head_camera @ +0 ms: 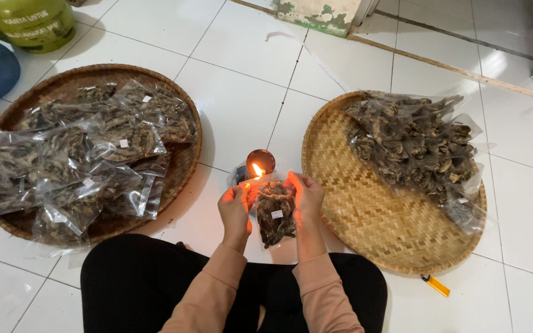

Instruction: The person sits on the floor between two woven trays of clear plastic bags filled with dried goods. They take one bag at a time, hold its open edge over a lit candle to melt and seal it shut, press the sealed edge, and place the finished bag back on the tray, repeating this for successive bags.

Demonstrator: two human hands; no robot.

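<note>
My left hand and my right hand each pinch a top corner of a clear plastic bag filled with dark dried pieces. The bag hangs between them, its top edge held close to the flame of a small oil lamp standing on the white tile floor just beyond my hands. A small white label shows on the bag's front.
A dark woven tray on the left carries several filled clear bags. A lighter woven tray on the right holds another pile of bags along its far side. A green gas cylinder stands at top left; a yellow cutter lies near my right knee.
</note>
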